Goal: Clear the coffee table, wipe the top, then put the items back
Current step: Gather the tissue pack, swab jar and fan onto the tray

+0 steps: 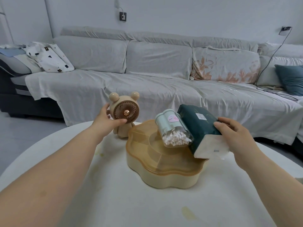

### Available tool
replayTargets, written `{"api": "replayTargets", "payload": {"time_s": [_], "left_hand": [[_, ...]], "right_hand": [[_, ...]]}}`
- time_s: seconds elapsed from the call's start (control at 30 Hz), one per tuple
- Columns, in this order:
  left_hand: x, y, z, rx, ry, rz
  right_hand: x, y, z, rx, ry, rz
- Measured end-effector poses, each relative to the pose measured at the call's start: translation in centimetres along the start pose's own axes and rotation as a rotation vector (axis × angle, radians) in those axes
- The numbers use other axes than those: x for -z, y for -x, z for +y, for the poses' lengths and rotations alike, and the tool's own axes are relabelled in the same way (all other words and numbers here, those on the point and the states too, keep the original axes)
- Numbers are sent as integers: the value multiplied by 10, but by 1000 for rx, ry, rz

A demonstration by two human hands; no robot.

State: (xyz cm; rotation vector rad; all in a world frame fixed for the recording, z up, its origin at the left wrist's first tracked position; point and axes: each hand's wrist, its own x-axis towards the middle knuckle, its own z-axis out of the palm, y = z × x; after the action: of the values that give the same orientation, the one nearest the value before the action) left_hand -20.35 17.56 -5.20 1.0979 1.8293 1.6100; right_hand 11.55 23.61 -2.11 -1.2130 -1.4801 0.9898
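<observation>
Worktop [114,194] (white, stained): lidded snack tray [164,169] at centre. Bear fan [124,112], 11 o'clock, clasped by left hand [106,122]. Tissue pack [201,128], 2 o'clock, gripped by right hand [234,135]; cotton-swab jar [172,128] leaning beside it.

- Pretty clearly someone's living room at home: a long grey sofa [147,76] draped in a wrinkly sheet fills the far side.
- On the sofa's left end there's a pile of folded bedding [32,58]; on its right end, a teal cushion [291,79].
- A charger cable [270,63] trails from a wall socket [286,30] above the sofa down onto the seat.
- Right in front of the sofa sits a round white tabletop [114,202] with household bits on it.
</observation>
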Motion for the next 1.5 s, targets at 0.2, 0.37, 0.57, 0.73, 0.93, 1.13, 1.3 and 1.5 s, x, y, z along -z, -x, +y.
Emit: {"api": "replayTargets", "payload": {"time_s": [0.2, 0.37, 0.57, 0.73, 0.93, 1.13, 1.3, 1.5], "left_hand": [[-8, -6, -1, -6, 5, 0], [-19, -5, 4, -23, -81, 36], [-10, -1, 16, -79, 3, 333], [6, 6, 44, -39, 241, 241], [-18, 35, 37, 224, 262, -61], [-31, 48, 35, 316, 226, -152], [-36, 50, 36, 329, 31, -34], [-33, 58, 35, 456, 112, -195]], "right_hand": [[0, 0, 1, 16, 0, -15], [-1, 1, 3, 35, 10, 9], [2, 2, 2, 25, -68, -33], [7, 3, 0, -188, -429, -155], [12, -2, 3, -291, -529, -215], [10, -4, 10, -346, -570, -218], [13, -8, 22, -385, -722, -274], [9, -15, 31, -402, -699, -299]]}}
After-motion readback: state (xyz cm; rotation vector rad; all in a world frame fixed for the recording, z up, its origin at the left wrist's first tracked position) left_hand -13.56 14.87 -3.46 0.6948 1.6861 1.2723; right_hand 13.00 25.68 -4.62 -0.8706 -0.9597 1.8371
